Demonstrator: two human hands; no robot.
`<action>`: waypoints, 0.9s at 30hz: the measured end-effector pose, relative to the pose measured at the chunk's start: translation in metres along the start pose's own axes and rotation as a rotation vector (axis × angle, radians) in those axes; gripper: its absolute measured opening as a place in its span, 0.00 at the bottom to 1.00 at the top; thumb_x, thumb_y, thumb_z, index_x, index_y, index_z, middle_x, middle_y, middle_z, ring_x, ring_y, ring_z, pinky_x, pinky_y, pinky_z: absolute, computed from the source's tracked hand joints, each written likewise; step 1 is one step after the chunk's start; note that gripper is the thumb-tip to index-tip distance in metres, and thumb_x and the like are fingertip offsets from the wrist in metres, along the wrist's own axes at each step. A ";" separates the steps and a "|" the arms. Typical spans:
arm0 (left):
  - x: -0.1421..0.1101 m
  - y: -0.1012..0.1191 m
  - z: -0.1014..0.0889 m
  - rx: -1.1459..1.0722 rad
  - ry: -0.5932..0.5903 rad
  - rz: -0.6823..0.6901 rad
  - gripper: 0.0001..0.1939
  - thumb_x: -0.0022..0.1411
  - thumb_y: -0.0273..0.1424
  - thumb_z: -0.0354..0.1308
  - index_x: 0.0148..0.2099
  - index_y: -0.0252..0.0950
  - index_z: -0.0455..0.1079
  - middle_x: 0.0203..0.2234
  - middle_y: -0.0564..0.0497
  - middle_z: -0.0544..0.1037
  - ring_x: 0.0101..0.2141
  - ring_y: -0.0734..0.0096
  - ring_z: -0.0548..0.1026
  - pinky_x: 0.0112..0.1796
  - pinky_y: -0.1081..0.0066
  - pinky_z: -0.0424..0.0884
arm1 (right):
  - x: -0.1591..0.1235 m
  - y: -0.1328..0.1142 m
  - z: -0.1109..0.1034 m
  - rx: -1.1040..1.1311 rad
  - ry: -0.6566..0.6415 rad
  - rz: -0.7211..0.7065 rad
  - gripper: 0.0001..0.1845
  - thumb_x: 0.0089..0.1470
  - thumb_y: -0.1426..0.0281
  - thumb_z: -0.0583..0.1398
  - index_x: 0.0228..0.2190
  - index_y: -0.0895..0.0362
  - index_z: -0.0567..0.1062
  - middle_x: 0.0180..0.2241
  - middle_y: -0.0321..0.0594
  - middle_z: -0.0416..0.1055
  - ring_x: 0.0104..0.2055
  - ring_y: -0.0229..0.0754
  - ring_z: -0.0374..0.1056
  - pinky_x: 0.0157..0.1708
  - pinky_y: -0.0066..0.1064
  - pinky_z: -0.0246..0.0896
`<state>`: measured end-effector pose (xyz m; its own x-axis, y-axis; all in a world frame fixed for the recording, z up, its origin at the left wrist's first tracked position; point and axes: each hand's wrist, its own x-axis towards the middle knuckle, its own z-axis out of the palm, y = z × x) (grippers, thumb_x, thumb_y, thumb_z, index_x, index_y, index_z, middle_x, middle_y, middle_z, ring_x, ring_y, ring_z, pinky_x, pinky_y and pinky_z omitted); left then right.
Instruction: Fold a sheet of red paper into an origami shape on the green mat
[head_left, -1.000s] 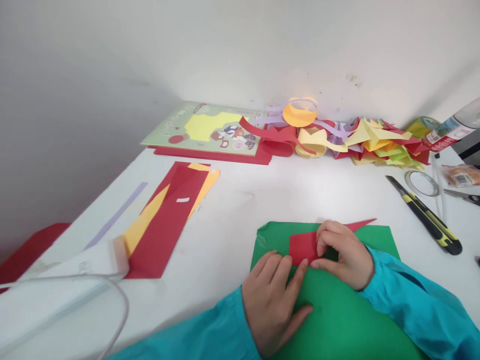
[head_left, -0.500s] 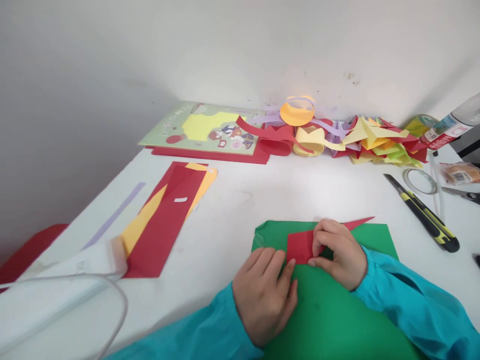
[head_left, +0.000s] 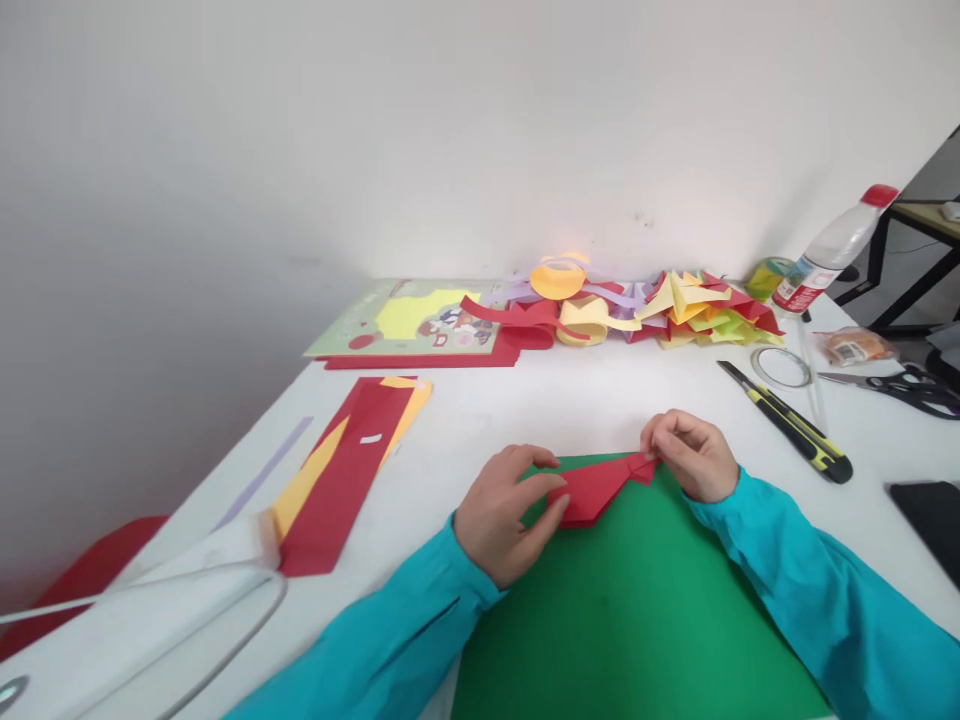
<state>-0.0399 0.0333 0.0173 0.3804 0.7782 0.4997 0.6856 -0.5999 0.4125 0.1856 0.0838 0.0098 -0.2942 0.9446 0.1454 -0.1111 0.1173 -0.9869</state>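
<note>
A folded piece of red paper [head_left: 592, 490] lies over the far part of a green sheet [head_left: 637, 610], wide at the left and narrowing to a small folded end at the right. The thumb and index finger of my left hand [head_left: 514, 510] close on its wide left edge, the other fingers curved and raised. At the narrow end, my right hand [head_left: 691, 455] pinches the paper between thumb and fingers, which hide the tip.
Red and orange paper strips [head_left: 367, 470] lie left, near a white device [head_left: 202, 570] with a cord. Folded paper shapes [head_left: 697, 305] line the wall beside a printed pad [head_left: 360, 320]. To the right are a box cutter [head_left: 787, 425], tape roll [head_left: 781, 367], scissors [head_left: 911, 387] and bottle [head_left: 832, 250].
The red paper has turned, its wide end now left and its folded tip right. My right hand has moved to that tip, and my left fingers have spread. The camera view has shifted.
</note>
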 end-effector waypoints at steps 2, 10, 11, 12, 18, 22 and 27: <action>0.003 0.000 0.003 -0.016 -0.066 0.026 0.09 0.57 0.30 0.51 0.37 0.33 0.71 0.37 0.42 0.70 0.38 0.64 0.69 0.37 0.62 0.69 | 0.001 -0.006 -0.009 -0.118 0.036 -0.056 0.12 0.47 0.60 0.60 0.23 0.56 0.68 0.24 0.36 0.68 0.25 0.37 0.61 0.27 0.30 0.57; 0.041 -0.004 0.004 -0.132 -0.271 0.101 0.13 0.58 0.31 0.47 0.40 0.35 0.72 0.38 0.42 0.74 0.38 0.64 0.72 0.40 0.63 0.69 | 0.002 0.004 -0.035 -0.848 -0.307 -0.413 0.24 0.35 0.77 0.58 0.40 0.57 0.71 0.42 0.45 0.68 0.43 0.46 0.64 0.43 0.41 0.58; 0.050 -0.005 0.005 -0.219 -0.332 0.087 0.13 0.57 0.31 0.48 0.39 0.36 0.73 0.36 0.43 0.76 0.37 0.65 0.73 0.39 0.65 0.69 | 0.002 0.008 -0.036 -0.933 -0.326 -0.409 0.25 0.34 0.77 0.59 0.40 0.56 0.71 0.42 0.45 0.68 0.43 0.47 0.64 0.42 0.42 0.58; 0.058 -0.007 0.007 -0.313 -0.427 0.059 0.12 0.56 0.31 0.50 0.37 0.36 0.73 0.35 0.45 0.77 0.35 0.66 0.74 0.37 0.68 0.70 | 0.003 0.012 -0.037 -0.997 -0.339 -0.411 0.23 0.36 0.77 0.59 0.40 0.56 0.71 0.42 0.44 0.69 0.43 0.47 0.64 0.42 0.42 0.58; 0.088 -0.023 0.010 -0.678 -0.527 -0.387 0.15 0.51 0.40 0.57 0.35 0.33 0.76 0.26 0.45 0.79 0.27 0.67 0.74 0.29 0.72 0.68 | 0.012 0.017 -0.041 -0.912 -0.288 -0.440 0.12 0.52 0.71 0.51 0.32 0.57 0.75 0.28 0.42 0.74 0.31 0.41 0.68 0.34 0.33 0.62; 0.091 -0.029 -0.012 -1.002 -0.246 -0.622 0.18 0.52 0.43 0.57 0.34 0.33 0.75 0.30 0.43 0.78 0.33 0.63 0.75 0.31 0.71 0.68 | 0.014 0.011 -0.043 -0.652 -0.058 -0.351 0.12 0.52 0.66 0.53 0.30 0.58 0.75 0.28 0.42 0.74 0.29 0.40 0.69 0.31 0.32 0.64; 0.087 -0.011 -0.027 -1.367 -0.030 -0.566 0.26 0.53 0.52 0.49 0.38 0.34 0.72 0.34 0.43 0.77 0.36 0.59 0.75 0.36 0.61 0.70 | 0.011 0.002 -0.035 -0.396 0.155 -0.291 0.11 0.47 0.62 0.59 0.28 0.57 0.76 0.25 0.39 0.74 0.26 0.39 0.67 0.26 0.32 0.63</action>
<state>-0.0313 0.1025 0.0771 0.2924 0.9560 0.0225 -0.3528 0.0859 0.9317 0.2156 0.1052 0.0066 -0.1573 0.8865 0.4352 0.2092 0.4606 -0.8626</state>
